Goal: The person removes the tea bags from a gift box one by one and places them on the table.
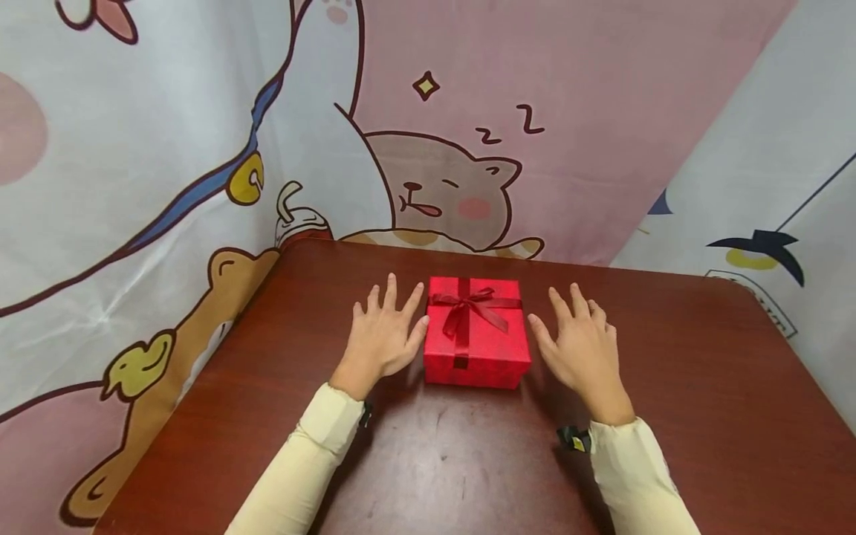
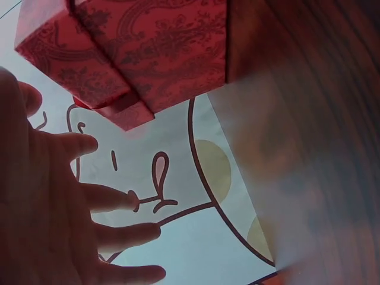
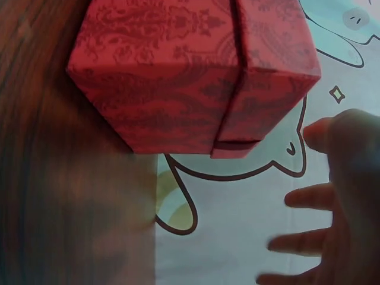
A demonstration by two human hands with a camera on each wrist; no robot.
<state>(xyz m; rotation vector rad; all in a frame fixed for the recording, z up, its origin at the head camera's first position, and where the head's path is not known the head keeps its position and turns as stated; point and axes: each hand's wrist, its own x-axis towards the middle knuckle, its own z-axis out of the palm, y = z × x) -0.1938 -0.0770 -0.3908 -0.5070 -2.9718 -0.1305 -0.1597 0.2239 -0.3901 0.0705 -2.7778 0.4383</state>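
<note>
A red gift box point(image 1: 491, 338) with a dark red ribbon and a bow point(image 1: 473, 303) on its lid stands on the brown table. Just left of it, my left hand point(image 1: 384, 338) is spread with fingers straight, the thumb tip near the box's side. On the opposite side, my right hand point(image 1: 585, 345) has its fingers spread too, a small gap from the box. Neither hand holds anything. In the left wrist view the patterned box point(image 2: 172, 53) appears above the spread fingers point(image 2: 119, 237). The right wrist view shows the box point(image 3: 172, 107) apart from the fingers point(image 3: 303, 242).
The wooden table point(image 1: 702, 386) reaches to a cloth backdrop point(image 1: 588, 134) printed with cartoon animals, along the back and sides. A dark strap point(image 1: 574, 438) hangs at the right wrist, and light sleeves point(image 1: 301, 461) cover both forearms.
</note>
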